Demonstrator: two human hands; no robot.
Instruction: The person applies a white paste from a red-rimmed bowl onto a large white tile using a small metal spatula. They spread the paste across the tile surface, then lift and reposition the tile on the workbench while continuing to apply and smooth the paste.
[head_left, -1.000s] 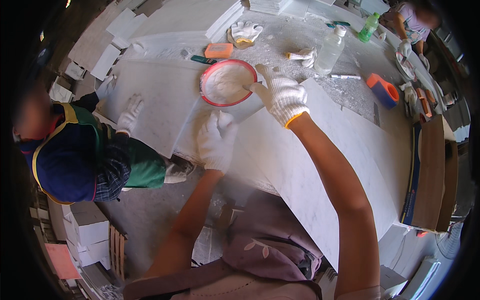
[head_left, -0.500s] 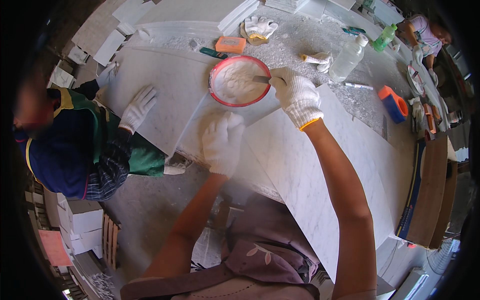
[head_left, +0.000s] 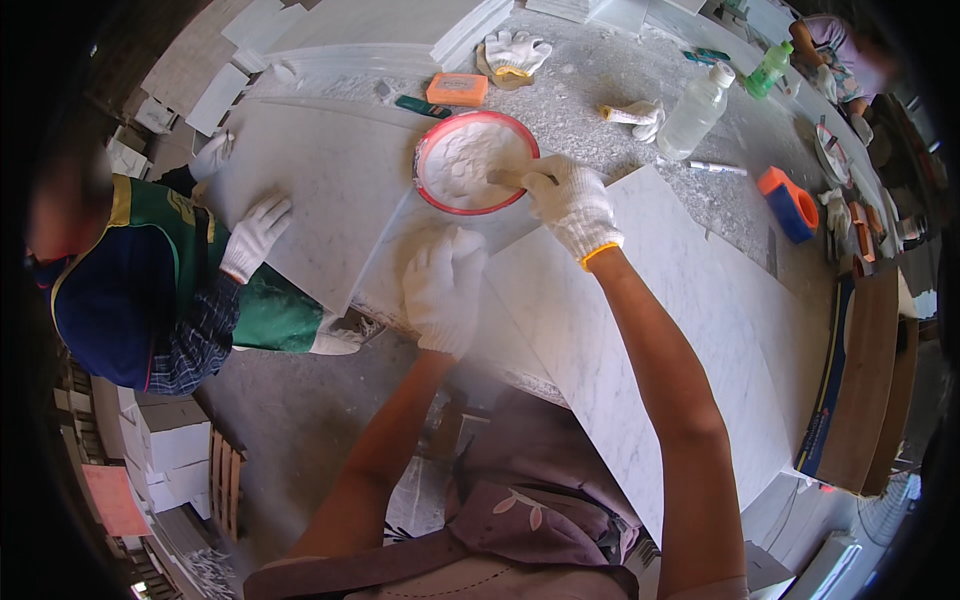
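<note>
My right hand (head_left: pixel 575 208), in a white knit glove with a yellow cuff edge, grips a small putty knife (head_left: pixel 506 179) whose blade reaches over the white powdery filler (head_left: pixel 470 158). That filler lies in a red-rimmed bowl (head_left: pixel 478 210) on the stone slabs. Nearer to me, my left hand (head_left: pixel 444 292) wears a white glove as well, its fingers curled together over the slab edge; whatever it may hold is hidden. Below my right forearm spreads a pale grey-veined marble slab (head_left: pixel 640 300). Another slab (head_left: pixel 320 190) extends left of the bowl.
A co-worker's gloved hand (head_left: pixel 258 236) rests by the left slab. Beyond the bowl lie an orange block (head_left: pixel 457 90), a dark green tool (head_left: pixel 423 106) and loose gloves (head_left: pixel 516 52). Farther right are a clear bottle (head_left: pixel 694 114), a marker (head_left: pixel 717 168) and an orange-and-blue object (head_left: pixel 787 205).
My right hand has moved slightly left and down, carrying the putty knife farther over the filler. My left hand has barely moved. The co-worker has shifted a little left.
</note>
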